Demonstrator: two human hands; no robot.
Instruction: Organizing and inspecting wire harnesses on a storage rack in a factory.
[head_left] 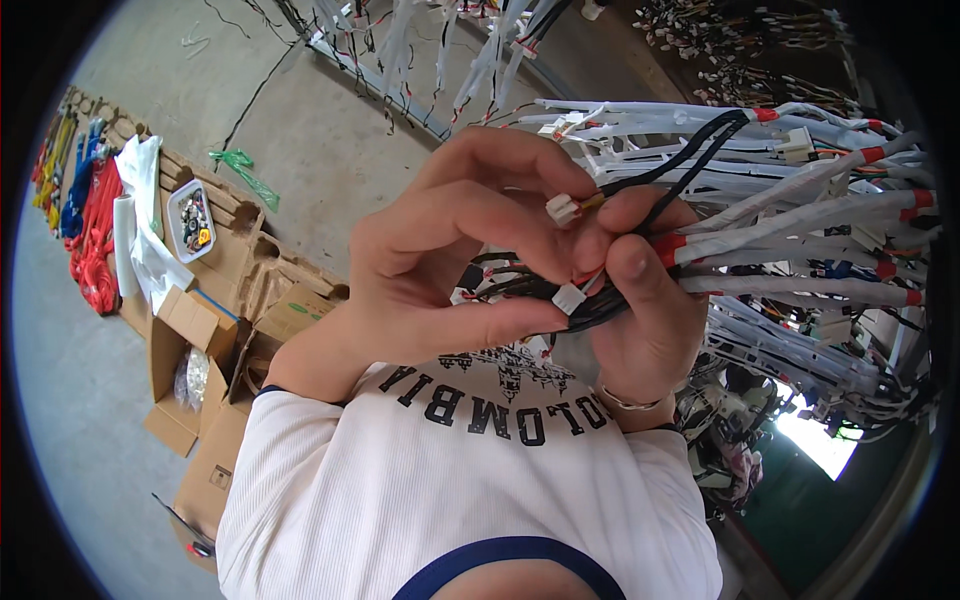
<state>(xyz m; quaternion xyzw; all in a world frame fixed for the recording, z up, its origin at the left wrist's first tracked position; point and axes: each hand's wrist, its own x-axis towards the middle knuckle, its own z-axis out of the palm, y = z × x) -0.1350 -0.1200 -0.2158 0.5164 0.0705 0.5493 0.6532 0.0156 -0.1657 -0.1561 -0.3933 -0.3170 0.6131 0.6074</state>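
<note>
- Left hand [450, 250]: raised before the chest, fingers curled over, thumb and forefinger pinched on a small white connector [562, 209] at the end of a black wire [690, 160].
- Right hand [645, 290]: closed round a bundle [590, 300] of black and red wires, thumb pressed on top; a second white connector [568, 298] sits at the bundle's near side, just below the left thumb. A thin bracelet [630, 403] circles this wrist.
- The two hands touch each other, the bundle between them, in the middle of the view above the white shirt [450, 480].
- Black wire: loops up and to the right from the pinched connector, over the harnesses [800, 220], and runs back down into the right hand's grip.
- Harnesses: many wire runs wrapped in white tape with red tape bands, hanging to the right and behind the hands; more hang along the top.
- Floor, left: opened cardboard boxes [190, 350], a small tray [190, 220] of mixed parts, white sheets, a green plastic scrap [240, 170], and red, blue and yellow wire bundles [85, 210] at the far edge.
</note>
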